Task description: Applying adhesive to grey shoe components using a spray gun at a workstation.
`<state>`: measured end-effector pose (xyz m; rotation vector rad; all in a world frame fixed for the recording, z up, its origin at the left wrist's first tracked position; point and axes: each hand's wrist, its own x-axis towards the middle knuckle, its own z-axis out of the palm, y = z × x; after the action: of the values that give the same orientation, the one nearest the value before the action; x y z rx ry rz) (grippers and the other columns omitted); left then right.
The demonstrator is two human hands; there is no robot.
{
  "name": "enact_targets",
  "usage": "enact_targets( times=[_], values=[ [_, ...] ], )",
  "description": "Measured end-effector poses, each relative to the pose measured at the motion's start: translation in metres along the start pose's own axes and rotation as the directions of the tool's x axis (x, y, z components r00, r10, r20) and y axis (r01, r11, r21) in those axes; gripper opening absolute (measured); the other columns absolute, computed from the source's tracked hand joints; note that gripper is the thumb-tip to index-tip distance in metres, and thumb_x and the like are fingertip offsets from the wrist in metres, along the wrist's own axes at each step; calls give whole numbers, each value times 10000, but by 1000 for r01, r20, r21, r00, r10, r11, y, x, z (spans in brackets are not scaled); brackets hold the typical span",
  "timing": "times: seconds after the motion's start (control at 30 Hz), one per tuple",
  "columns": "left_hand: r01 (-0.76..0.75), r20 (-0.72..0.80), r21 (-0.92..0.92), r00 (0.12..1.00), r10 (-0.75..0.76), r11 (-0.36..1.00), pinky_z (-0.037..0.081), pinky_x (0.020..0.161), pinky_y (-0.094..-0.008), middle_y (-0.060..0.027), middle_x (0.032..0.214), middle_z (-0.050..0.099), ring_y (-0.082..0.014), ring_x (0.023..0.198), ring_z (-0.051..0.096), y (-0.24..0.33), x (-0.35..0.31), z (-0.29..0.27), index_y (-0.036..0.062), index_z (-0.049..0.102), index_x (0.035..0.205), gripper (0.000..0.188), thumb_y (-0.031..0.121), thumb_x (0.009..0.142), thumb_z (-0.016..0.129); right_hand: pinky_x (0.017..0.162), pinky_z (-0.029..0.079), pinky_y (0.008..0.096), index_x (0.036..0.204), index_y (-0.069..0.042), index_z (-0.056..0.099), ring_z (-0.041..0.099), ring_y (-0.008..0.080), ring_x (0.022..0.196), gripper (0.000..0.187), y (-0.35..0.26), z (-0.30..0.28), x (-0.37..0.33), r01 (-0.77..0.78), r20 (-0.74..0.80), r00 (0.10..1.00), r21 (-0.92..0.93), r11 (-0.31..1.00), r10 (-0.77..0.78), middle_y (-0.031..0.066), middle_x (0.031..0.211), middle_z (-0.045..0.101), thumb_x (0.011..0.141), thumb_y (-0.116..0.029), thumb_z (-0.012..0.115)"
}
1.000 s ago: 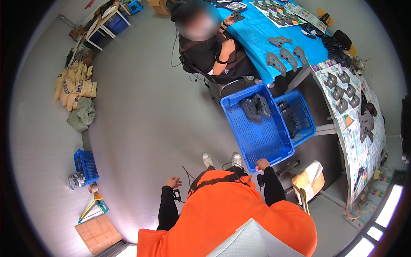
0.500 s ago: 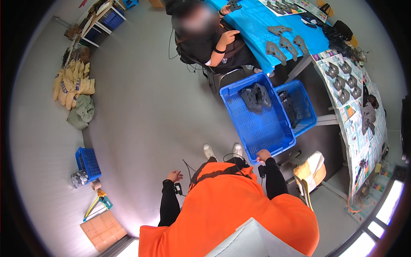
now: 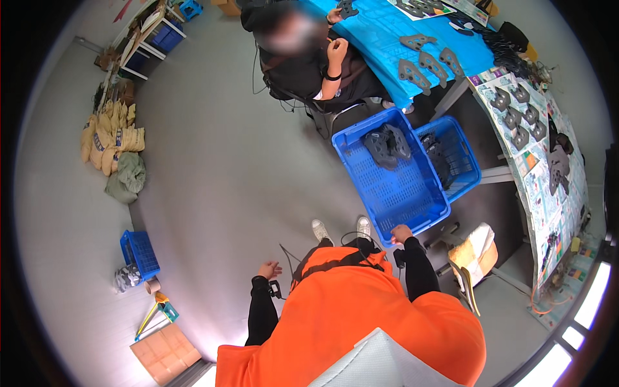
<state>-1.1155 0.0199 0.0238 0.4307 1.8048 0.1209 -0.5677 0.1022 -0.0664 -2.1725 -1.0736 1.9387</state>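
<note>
My left hand [image 3: 270,270] hangs free at my left side, fingers loosely apart, holding nothing. Down at the near end of a large blue plastic crate [image 3: 412,193], my right hand [image 3: 401,233] has its fingers curled at the rim; the underside of the grip is hidden. Inside that crate, toward its far end, lie a few dark grey moulded pieces [image 3: 385,147]. A smaller blue basket [image 3: 465,155] stands against the crate's right side, with dark pieces [image 3: 437,158] in it.
A seated co-worker [image 3: 303,58] holds a grey piece [image 3: 348,8] at a blue-covered table [image 3: 380,45]. Similar pieces [image 3: 431,64] lie there and on the right-hand table [image 3: 538,187]. A chair [image 3: 474,255] stands by my right arm. Sacks [image 3: 109,138] and a basket [image 3: 140,251] line the left wall.
The view has shifted slightly, moving most of the scene a little to the right. My right hand stays at the crate rim. The co-worker's nearer hand has risen and its fingers have curled.
</note>
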Motion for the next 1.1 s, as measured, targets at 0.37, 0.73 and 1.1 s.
enact_targets(
  times=[0.37,0.73,1.1],
  values=[
    [-15,2,-16,1000,16,1000,493,671,-343,-125,984,695,-226,795,685,0,7,-3,56,539,1156,350,310,917,546,458,509,309,939,1,649,651,206,550,215,-15,0,-10,-51,-19,998,126,991,53,124,701,663,864,-156,523],
    [-9,19,-16,1000,9,1000,493,689,-358,-121,995,694,-226,808,686,-5,8,-3,60,539,1150,347,317,916,551,459,510,311,931,8,653,653,214,549,217,3,3,2,47,4,999,17,999,-47,126,694,663,854,-149,526],
    [-1,11,-21,1000,1,1000,497,687,-350,-115,992,691,-216,799,683,-9,10,-3,63,541,1147,339,316,921,536,461,508,312,954,12,650,655,218,551,228,-4,4,0,-26,11,1000,70,997,26,128,687,659,860,-145,514]
  ],
)
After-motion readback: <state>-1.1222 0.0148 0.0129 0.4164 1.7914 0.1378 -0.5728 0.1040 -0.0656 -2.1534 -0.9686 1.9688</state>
